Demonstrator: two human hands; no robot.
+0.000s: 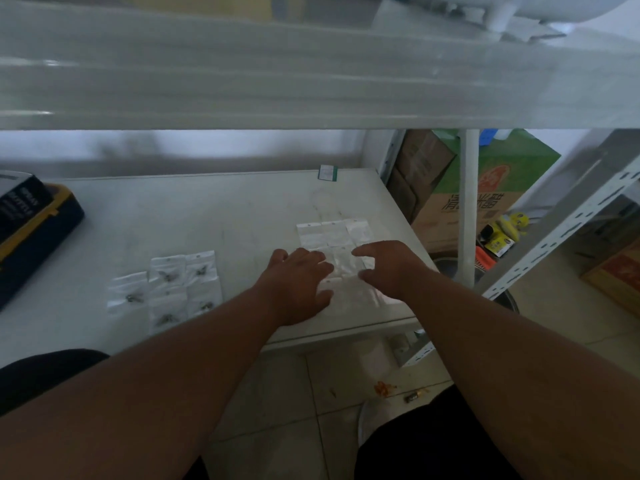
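On the white shelf board point(207, 209) lie two groups of small clear plastic bags. The left group point(169, 289) holds small dark metal parts, several bags side by side. The right group point(332, 233) looks empty and lies in rows near the board's right edge. My left hand point(298, 282) lies flat, fingers spread, on the near bags of the right group. My right hand point(388, 268) hovers or rests over the same bags with its fingers loosely bent, holding nothing that I can see.
A dark blue and yellow case point(38, 237) with a black box point(17, 199) on top sits at the board's left end. A small green-edged packet point(327, 173) lies at the back. An upper shelf point(311, 81) overhangs. Cardboard boxes point(485, 188) and a shelf upright point(467, 209) stand to the right.
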